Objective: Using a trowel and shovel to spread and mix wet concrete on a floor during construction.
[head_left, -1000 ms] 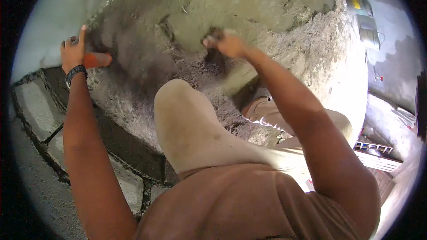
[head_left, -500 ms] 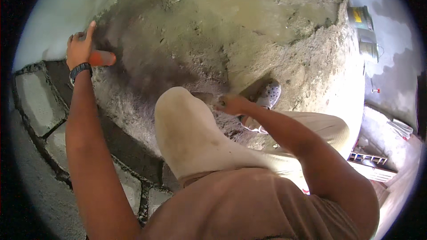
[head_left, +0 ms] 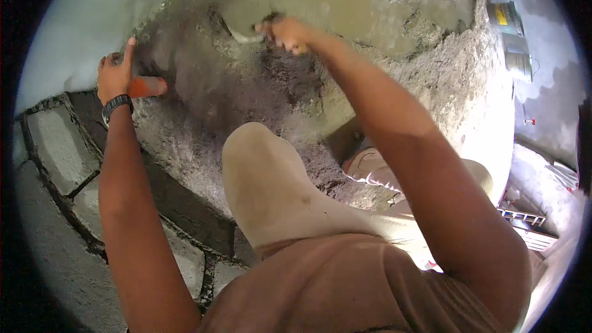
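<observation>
Ground [head_left: 444,80] rough, smooth wet-looking coat toward 12 o'clock. Grey slabs [head_left: 61,145] between 7 and 9 o'clock. Buckets [head_left: 509,40] at 2 o'clock. Left hand [head_left: 115,79] at 10 o'clock, thumb stretched out; cannot tell whether grip holds anything. Right hand [head_left: 288,34] at 12 o'clock, blurred, grip curled around tool [head_left: 248,39] at 11 o'clock, low over ground. Orange cylinder [head_left: 148,86] just beside left hand.

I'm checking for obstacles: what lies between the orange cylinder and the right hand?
In the head view, rough brown ground lies between the orange cylinder and the right hand, with a blurred pale curved edge beside the hand.
</observation>
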